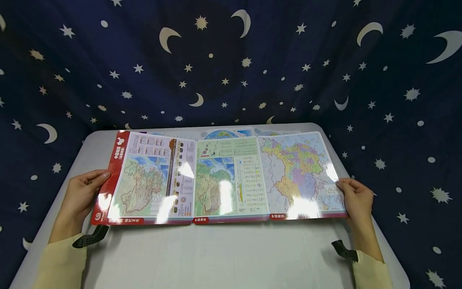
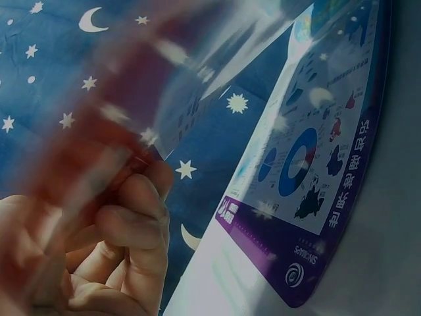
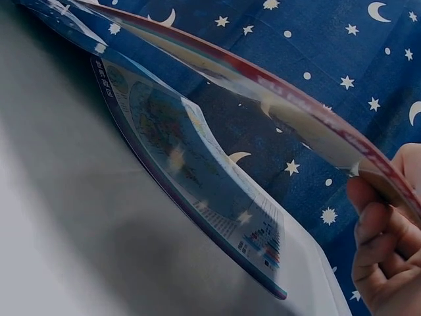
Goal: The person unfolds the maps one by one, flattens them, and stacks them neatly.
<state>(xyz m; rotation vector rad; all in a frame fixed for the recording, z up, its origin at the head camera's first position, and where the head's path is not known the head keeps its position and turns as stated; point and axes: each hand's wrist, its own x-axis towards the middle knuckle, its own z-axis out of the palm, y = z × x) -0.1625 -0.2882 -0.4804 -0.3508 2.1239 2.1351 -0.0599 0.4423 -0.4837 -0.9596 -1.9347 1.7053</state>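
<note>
A glossy folding map (image 1: 231,178) is spread out in three panels in the head view, raised above the table. My left hand (image 1: 81,194) pinches its red left edge, thumb on top. At the other end my right hand (image 1: 357,200) pinches the right edge of the panel with the coloured province map. Behind and below it lies a second folding map (image 1: 223,133), mostly hidden in the head view. The left wrist view shows that map's purple corner (image 2: 256,250); the right wrist view shows its world-map panel (image 3: 184,151). Bright glare covers parts of the raised map.
The white table (image 1: 231,257) has rounded corners. A dark blue cloth (image 1: 216,48) with moons and stars hangs behind it and at both sides. Black straps (image 1: 92,237) sit at both wrists, over pale yellow sleeves (image 1: 59,263).
</note>
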